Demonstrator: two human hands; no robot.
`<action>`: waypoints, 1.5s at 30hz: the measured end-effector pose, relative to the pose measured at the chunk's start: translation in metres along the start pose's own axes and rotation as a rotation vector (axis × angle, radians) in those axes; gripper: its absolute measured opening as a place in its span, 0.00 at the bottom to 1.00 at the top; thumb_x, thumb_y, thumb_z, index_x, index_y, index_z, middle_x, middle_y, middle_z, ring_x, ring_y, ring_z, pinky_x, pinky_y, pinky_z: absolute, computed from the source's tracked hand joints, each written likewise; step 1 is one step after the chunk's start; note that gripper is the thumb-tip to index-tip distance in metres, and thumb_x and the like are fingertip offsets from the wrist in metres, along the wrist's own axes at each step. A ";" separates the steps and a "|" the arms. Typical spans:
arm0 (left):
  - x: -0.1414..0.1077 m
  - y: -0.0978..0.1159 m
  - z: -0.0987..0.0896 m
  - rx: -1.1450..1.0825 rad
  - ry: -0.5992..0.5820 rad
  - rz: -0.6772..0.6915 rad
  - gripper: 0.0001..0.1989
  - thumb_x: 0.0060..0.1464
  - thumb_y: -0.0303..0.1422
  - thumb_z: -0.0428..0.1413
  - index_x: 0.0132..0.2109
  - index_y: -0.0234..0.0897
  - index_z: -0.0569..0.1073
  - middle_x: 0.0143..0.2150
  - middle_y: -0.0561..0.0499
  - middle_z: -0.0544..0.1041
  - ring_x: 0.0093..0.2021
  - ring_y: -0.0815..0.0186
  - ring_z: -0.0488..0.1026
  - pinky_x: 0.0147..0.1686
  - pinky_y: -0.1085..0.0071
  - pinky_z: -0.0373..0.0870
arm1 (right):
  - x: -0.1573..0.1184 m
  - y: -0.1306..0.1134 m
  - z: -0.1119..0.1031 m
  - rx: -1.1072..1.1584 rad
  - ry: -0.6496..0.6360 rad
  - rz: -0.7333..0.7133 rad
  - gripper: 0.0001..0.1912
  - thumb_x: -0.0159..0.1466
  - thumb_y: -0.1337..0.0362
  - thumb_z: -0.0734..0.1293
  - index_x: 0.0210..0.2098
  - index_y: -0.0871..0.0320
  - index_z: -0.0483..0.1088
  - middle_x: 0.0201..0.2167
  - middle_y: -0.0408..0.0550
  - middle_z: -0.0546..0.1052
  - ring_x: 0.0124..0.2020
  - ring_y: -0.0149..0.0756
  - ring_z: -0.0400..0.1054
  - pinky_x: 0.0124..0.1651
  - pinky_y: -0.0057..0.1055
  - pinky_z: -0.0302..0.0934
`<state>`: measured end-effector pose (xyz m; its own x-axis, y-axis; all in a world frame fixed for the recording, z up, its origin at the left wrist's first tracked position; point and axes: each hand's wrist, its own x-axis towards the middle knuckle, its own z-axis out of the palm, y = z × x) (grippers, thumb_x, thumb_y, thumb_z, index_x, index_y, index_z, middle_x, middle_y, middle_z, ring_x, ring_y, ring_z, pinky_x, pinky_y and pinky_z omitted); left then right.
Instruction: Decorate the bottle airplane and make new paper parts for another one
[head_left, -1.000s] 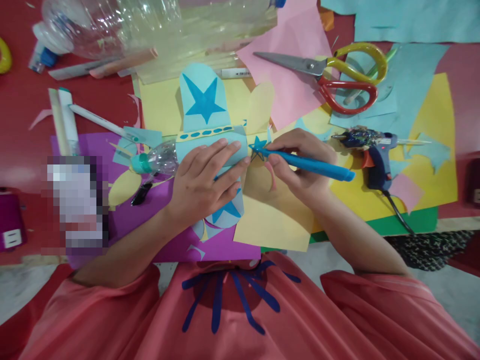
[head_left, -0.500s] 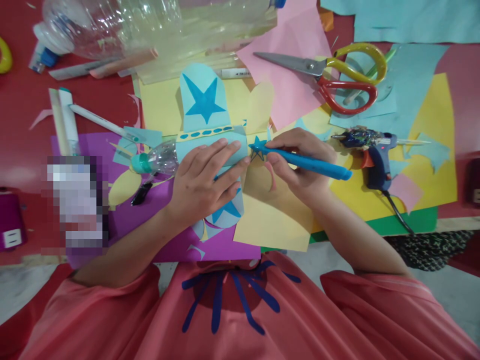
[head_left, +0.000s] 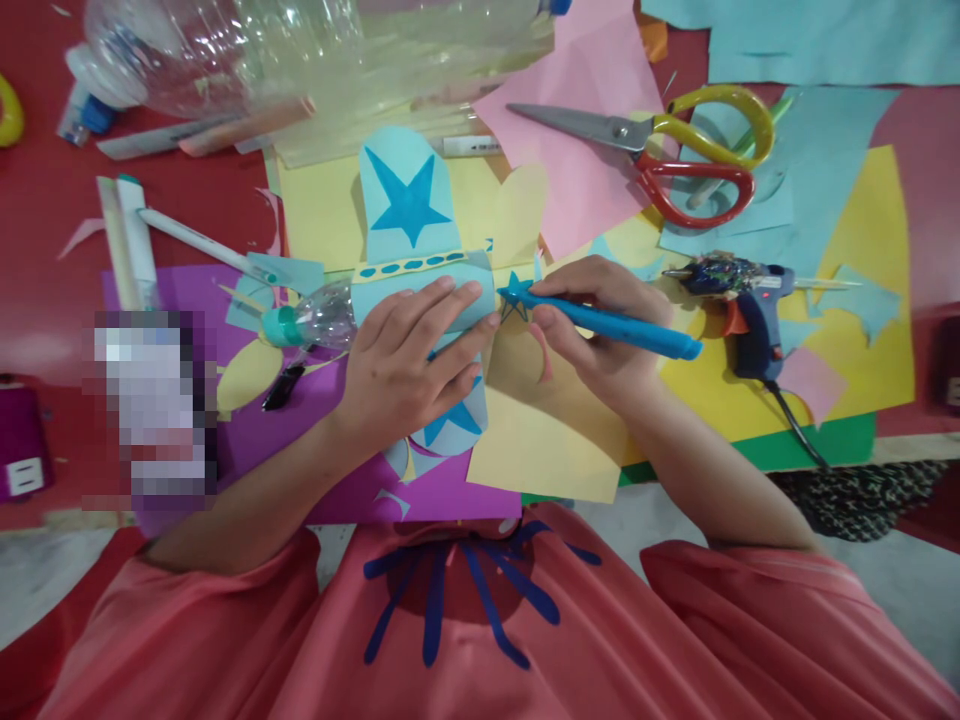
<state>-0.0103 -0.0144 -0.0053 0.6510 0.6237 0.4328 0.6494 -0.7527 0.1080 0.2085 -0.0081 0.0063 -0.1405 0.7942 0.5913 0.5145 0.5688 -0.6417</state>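
My right hand [head_left: 611, 330] is closed around a blue marker [head_left: 634, 328], its tip touching a small blue star [head_left: 513, 292] on the cream paper [head_left: 551, 440]. The star's upper part is coloured in and its lower points are outline only. Flat across a plastic bottle [head_left: 330, 315] wrapped in light blue paper lies my left hand [head_left: 424, 355], fingers stretched out. The bottle is on its side, its green cap [head_left: 281, 326] to the left. Light blue flaps with blue stars stick out above and below it, and a yellow strip [head_left: 420, 264] with blue ovals runs along its wrap.
Scissors [head_left: 622, 135] with yellow and red handles rest on pink paper at the upper right. A blue glue gun [head_left: 754, 310] lies right of my hand. Clear bottles [head_left: 225, 50] lie at the back. White markers [head_left: 206, 243] and a blurred-out object [head_left: 157, 410] are at left.
The marker has shifted very slightly, and a bit more of the small star looks coloured in. My left hand and the bottle stay put.
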 end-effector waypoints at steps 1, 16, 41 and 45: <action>0.000 0.000 0.000 -0.007 0.006 0.000 0.18 0.63 0.38 0.51 0.58 0.52 0.70 0.61 0.52 0.74 0.62 0.60 0.70 0.60 0.62 0.65 | 0.000 0.000 0.000 0.003 -0.002 0.001 0.03 0.63 0.63 0.67 0.33 0.53 0.73 0.27 0.41 0.80 0.25 0.29 0.73 0.26 0.28 0.70; 0.001 0.001 0.000 0.011 0.019 0.006 0.18 0.62 0.37 0.51 0.58 0.52 0.70 0.60 0.52 0.75 0.61 0.60 0.71 0.60 0.62 0.66 | -0.001 0.004 0.000 0.034 -0.001 -0.024 0.02 0.63 0.65 0.67 0.34 0.52 0.73 0.26 0.40 0.79 0.25 0.28 0.72 0.27 0.27 0.69; -0.003 -0.001 0.001 0.121 -0.101 -0.084 0.20 0.65 0.40 0.48 0.62 0.54 0.68 0.62 0.51 0.73 0.61 0.58 0.70 0.60 0.57 0.63 | -0.002 -0.002 0.001 -0.031 0.018 0.037 0.02 0.61 0.68 0.68 0.34 0.55 0.73 0.30 0.44 0.81 0.27 0.32 0.76 0.28 0.29 0.74; -0.004 -0.002 0.001 0.025 -0.108 -0.114 0.20 0.65 0.41 0.48 0.62 0.55 0.68 0.62 0.50 0.73 0.62 0.56 0.70 0.60 0.55 0.63 | -0.001 0.001 0.002 -0.022 0.018 0.000 0.03 0.61 0.69 0.68 0.35 0.55 0.73 0.29 0.44 0.81 0.26 0.31 0.76 0.27 0.27 0.73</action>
<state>-0.0135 -0.0148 -0.0082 0.6100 0.7251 0.3197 0.7304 -0.6709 0.1282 0.2078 -0.0077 0.0041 -0.1256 0.7900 0.6001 0.5334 0.5638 -0.6306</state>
